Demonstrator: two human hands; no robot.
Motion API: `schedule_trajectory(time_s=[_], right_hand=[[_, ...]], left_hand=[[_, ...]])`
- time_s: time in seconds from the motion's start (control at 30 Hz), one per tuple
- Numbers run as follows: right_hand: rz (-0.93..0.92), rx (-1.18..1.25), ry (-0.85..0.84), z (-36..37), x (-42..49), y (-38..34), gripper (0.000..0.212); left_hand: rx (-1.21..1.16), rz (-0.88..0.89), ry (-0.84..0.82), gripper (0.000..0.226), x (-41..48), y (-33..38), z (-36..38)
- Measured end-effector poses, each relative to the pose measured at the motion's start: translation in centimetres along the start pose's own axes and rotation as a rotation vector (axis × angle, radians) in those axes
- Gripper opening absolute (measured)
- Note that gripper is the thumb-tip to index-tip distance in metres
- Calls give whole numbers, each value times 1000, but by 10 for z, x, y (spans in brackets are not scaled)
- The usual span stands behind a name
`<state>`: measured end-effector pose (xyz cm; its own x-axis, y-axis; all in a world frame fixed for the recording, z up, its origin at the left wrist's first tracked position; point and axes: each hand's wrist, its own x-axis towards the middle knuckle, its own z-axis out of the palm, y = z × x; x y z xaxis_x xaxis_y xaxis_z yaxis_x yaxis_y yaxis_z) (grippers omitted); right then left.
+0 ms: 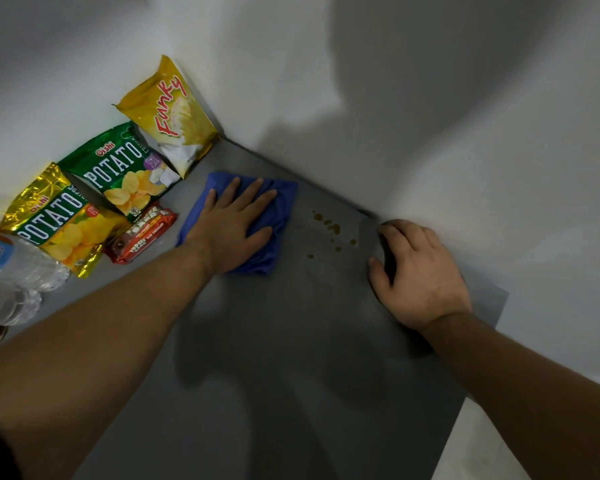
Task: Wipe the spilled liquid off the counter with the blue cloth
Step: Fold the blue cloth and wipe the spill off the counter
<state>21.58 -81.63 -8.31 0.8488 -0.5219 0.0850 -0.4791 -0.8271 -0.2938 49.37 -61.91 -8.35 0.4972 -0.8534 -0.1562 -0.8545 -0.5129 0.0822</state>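
A blue cloth lies crumpled on the grey counter near the back wall. My left hand presses flat on it with fingers spread and straight. Brown drops of spilled liquid dot the counter just right of the cloth, apart from it. My right hand rests on the counter at the right, near the wall, fingers curled downward and holding nothing that I can see.
Snack bags line the left wall: a yellow Funky bag, a green potato chip bag, a gold potato chip bag and a chocolate bar pack. A plastic water bottle lies at far left. White walls enclose the corner.
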Motion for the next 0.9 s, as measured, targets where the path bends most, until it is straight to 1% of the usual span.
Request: schedule_trajectory(time_s=[0.07, 0.13, 0.2, 0.27, 0.37, 0.43, 0.5, 0.57, 0.63, 0.73, 0.83, 0.9], right_hand=[[1, -2, 5, 0, 0, 0, 59], [-1, -2, 9, 0, 0, 0, 58], [-7, -2, 15, 0, -1, 0, 58], [-12, 1, 19, 0, -1, 0, 57], [-17, 9, 42, 1, -1, 1, 55], [-22, 18, 65, 1, -3, 3, 55], [-26, 27, 75, 2, -3, 3, 55], [-26, 37, 86, 4, -3, 4, 56], [-25, 42, 98, 6, -2, 4, 56], [-21, 37, 102, 6, -1, 3, 57], [-17, 41, 92, 6, -1, 4, 57], [-1, 53, 77, 4, -3, 4, 57]], left_hand=[[-22, -81, 21, 74, 13, 14, 1], [-37, -89, 20, 73, 19, 31, 2], [-31, -30, 13, 75, 12, 48, 4], [-30, 66, 18, 76, -6, 60, 8], [-43, 159, 39, 71, -36, 58, 17], [-40, 121, 33, 70, -40, 46, 16], [-34, 20, 27, 72, -27, 38, 12], [-34, -77, 24, 70, -7, 40, 9], [-18, -115, 12, 68, 8, 51, 9], [21, -54, -6, 71, 5, 77, 11], [26, 82, 18, 75, -25, 97, 15], [-1, 136, 38, 73, -47, 97, 18]])
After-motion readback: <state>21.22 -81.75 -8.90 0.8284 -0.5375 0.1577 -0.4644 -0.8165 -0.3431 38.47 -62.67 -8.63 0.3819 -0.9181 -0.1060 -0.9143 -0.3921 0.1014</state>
